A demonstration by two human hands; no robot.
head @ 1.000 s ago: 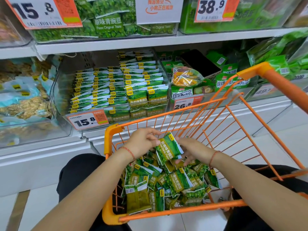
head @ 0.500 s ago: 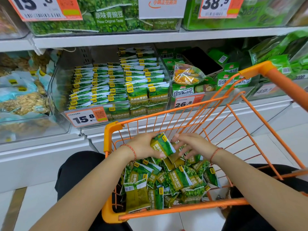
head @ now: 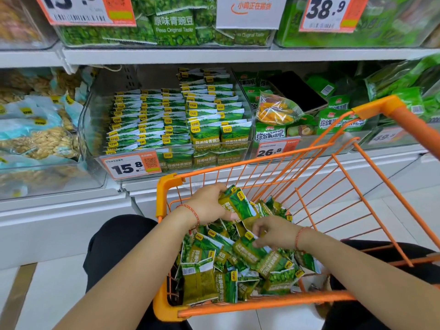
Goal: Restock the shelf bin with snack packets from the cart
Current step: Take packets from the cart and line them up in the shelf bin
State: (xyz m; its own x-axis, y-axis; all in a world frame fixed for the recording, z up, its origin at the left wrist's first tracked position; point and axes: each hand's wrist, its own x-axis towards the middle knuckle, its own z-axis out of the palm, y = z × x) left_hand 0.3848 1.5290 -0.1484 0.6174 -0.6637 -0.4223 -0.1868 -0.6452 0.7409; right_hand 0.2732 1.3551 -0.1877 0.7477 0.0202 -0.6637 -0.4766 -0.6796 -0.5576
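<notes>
While a loose heap of green snack packets (head: 238,265) fills the near end of the orange wire cart (head: 281,300), a small stack of the same packets (head: 234,204) sits raised above the heap, gripped in the left hand (head: 209,206), whose fingers curl over the stack's top edge and whose thumb runs along its lower side. Just below and to the right, the right hand (head: 273,232) reaches into the heap with its fingers bent down, thumb and fingertips pinching the upper edge of one packet (head: 250,252) that lies on top of the others. Both wrists carry a thin red string bracelet, and the forearms come in from the bottom corners of the view over dark-clothed knees on either side of the cart. Beyond the cart's far rim stands the clear shelf bin (head: 166,122), set on the lower shelf and already holding neat upright rows of matching green packets, taller on its right side than on its left; a price tag reading 15.8 (head: 131,165) hangs on its front lip. Left of that bin is another clear bin of pale blue packets (head: 35,129). Right of it, a bin tagged 26.8 (head: 276,150) holds green bags, a clear bag of orange snacks (head: 276,108) and a dark flat phone (head: 297,91) lying on top. Above, the upper shelf (head: 214,55) carries more green pea bags under tags, one reading 38.9 (head: 326,10).
</notes>
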